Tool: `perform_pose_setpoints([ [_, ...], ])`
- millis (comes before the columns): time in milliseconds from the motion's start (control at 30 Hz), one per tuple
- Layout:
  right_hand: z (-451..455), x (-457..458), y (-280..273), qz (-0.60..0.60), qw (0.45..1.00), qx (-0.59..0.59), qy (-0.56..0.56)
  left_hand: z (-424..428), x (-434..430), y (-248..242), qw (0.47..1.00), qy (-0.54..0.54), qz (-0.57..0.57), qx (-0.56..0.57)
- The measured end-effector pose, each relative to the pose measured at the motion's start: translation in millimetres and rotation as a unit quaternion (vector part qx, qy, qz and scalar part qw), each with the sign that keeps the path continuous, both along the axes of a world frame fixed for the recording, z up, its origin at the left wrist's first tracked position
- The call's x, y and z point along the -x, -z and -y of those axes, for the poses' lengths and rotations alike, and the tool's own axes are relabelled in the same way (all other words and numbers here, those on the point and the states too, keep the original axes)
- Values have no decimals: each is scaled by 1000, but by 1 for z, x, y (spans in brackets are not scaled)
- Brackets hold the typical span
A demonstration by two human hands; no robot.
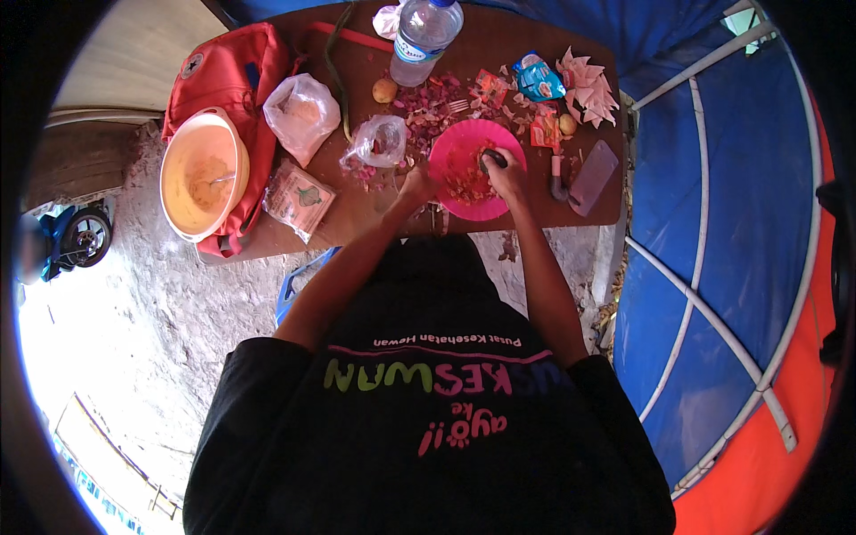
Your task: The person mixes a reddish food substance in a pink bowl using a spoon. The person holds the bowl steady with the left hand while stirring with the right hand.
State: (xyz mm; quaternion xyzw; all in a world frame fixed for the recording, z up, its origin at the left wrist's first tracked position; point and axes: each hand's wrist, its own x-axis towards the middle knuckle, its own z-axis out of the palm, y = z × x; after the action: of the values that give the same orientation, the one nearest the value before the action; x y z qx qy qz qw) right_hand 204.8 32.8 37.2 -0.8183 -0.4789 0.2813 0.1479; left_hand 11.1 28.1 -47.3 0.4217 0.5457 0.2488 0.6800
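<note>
A bright pink plate (476, 130) lies near the table's front edge, with a crushed red and orange food mix (465, 184) spread over it. My right hand (508, 177) grips a dark pestle (493, 159) and holds it down against the upper right part of the mix. At the plate's left rim, my left hand (418, 186) is closed on the edge. Just beyond that hand stands an open clear plastic bag (381, 140). A fork (458, 105) lies behind the plate among purple-pink onion peelings (428, 100).
A cream bowl (175, 175) with mix and a spoon rests on a red backpack (227, 70) at left. Nearby are a white plastic bag (304, 110) and a printed packet (301, 199). A water bottle (424, 47) stands behind; a flat blade (595, 177) lies at right.
</note>
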Motion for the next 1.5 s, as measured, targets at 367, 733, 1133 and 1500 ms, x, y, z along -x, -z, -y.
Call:
perform_pose_setpoints([
  [367,41,50,-5,134,985,-7,-109,3,0,3,993,-30,-13,-115],
  [733,-35,-20,-3,-253,950,161,85,0,-3,23,995,-4,-25,-96],
  [1133,-43,12,13,-128,984,32,121,-3,3,-8,988,24,-62,-138],
  [1500,-17,41,-13,114,991,-9,-72,-6,1,27,984,64,-125,-109],
])
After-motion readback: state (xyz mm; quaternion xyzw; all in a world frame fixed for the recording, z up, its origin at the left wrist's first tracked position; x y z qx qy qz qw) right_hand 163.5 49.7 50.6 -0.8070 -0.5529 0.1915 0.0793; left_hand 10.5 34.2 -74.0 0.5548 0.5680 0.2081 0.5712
